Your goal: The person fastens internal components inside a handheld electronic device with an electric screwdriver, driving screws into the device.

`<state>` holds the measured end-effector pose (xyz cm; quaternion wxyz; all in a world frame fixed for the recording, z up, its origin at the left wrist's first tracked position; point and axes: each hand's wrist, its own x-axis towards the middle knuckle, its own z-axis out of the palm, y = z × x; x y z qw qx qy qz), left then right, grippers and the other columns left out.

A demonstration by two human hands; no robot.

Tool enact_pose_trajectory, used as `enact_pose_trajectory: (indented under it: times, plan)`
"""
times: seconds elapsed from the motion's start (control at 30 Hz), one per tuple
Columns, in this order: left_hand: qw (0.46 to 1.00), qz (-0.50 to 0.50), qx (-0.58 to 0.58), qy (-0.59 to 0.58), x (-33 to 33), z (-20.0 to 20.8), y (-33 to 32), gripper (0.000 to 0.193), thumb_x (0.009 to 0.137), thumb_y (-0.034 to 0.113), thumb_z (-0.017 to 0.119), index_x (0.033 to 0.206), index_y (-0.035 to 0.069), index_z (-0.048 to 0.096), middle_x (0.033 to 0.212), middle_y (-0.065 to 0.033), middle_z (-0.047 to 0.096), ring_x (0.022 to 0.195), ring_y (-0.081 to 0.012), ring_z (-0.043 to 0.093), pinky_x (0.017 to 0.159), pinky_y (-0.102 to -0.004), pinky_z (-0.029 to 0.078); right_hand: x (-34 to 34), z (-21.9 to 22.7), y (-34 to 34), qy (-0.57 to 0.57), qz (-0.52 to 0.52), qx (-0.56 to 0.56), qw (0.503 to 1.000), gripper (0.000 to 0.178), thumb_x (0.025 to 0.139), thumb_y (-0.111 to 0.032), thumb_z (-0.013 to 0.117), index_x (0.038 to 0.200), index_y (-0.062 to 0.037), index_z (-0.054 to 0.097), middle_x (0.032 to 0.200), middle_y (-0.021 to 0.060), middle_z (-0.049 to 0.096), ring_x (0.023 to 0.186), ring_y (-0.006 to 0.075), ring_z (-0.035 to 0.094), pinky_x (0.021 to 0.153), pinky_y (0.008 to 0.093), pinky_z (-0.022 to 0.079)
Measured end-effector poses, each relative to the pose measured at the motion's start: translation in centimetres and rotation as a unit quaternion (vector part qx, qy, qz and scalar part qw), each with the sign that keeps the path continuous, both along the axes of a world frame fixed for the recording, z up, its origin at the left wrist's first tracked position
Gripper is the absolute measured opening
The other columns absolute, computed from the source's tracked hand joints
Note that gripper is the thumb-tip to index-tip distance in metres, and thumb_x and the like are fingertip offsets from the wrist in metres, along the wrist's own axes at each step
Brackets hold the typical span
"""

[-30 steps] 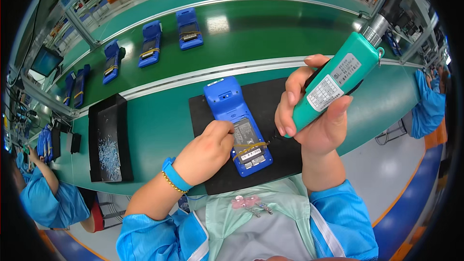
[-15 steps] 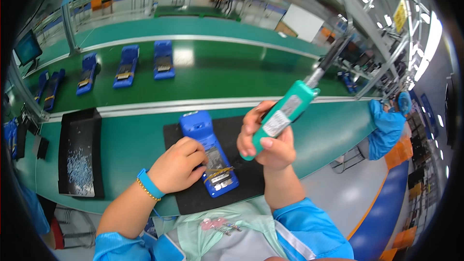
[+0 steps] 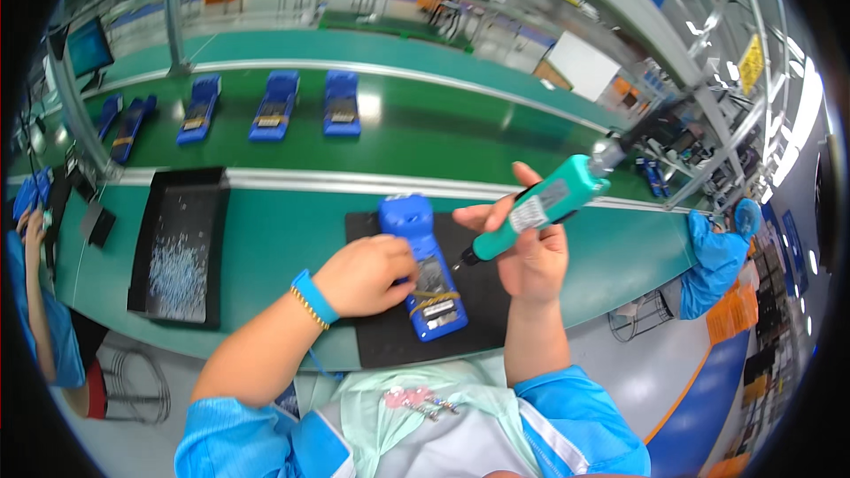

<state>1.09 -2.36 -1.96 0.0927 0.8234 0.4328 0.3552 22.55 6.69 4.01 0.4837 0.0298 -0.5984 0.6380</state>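
Note:
A blue handheld device housing (image 3: 409,223) lies on a black mat (image 3: 376,350), its inner parts and a yellowish band showing at the near half. My left hand (image 3: 367,276) rests at its left edge with the fingers curled together. Whatever the fingertips hold, if anything, is hidden. My right hand (image 3: 536,261) grips a green electric screwdriver (image 3: 540,205), thumb and lower fingers around it, upper fingers partly stretched out. The screwdriver slants down to the left, its bit just right of the housing, apparently apart from it.
A black tray (image 3: 142,279) of small bluish pieces stands on the left. Beyond the metal rail, several similar blue housings (image 3: 274,106) lie along the green belt (image 3: 425,137). One co-worker's arm (image 3: 37,292) shows at far left; another person in blue (image 3: 708,252) is at right.
The whole scene has shifted rightward in view. The screwdriver has come closer to the housing, and its bit now shows. My right hand's upper fingers have spread out; my left hand stays beside the housing.

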Motion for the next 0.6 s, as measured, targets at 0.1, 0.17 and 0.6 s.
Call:
enact_pose_trajectory:
  times: [0.1, 0.17, 0.6]
  plan:
    - [0.997, 0.0, -0.077, -0.009, -0.6, -0.2, 0.3, 0.019, 0.077, 0.006, 0.069, 0.096, 0.007, 0.067, 0.094, -0.0105, 0.062, 0.094, -0.0326, 0.061, 0.081, -0.0423, 0.052, -0.1, 0.3, -1.3, -0.005, 0.031, 0.006, 0.999, 0.078, 0.094, -0.035, 0.07, 0.151, 0.0031, 0.032, 0.096, 0.0132, 0.062, 0.081, 0.0248, 0.066, 0.078, 0.0425, 0.054]
    - [0.995, -0.002, -0.101, -0.004, -0.7, -0.7, 0.1, 0.023, 0.076, 0.004, 0.068, 0.099, 0.008, 0.067, 0.098, -0.0102, 0.061, 0.098, -0.0319, 0.061, 0.083, -0.0418, 0.051, -0.6, 0.2, -2.7, -0.029, 0.004, -0.008, 1.0, 0.086, 0.092, -0.051, 0.067, 0.149, 0.0047, 0.034, 0.091, 0.0109, 0.058, 0.068, 0.018, 0.058, 0.063, 0.0359, 0.05]
    - [0.989, -0.023, -0.141, -0.039, -0.1, -1.9, 0.1, 0.042, 0.065, 0.017, 0.09, 0.101, 0.011, 0.069, 0.101, -0.0065, 0.06, 0.104, -0.0303, 0.059, 0.09, -0.04, 0.05, -2.9, -2.4, -2.6, 0.01, 0.103, -0.009, 0.995, 0.094, 0.091, -0.082, 0.031, 0.128, 0.003, 0.047, 0.074, 0.0068, 0.057, 0.047, 0.0164, 0.052, 0.047, 0.0341, 0.043]
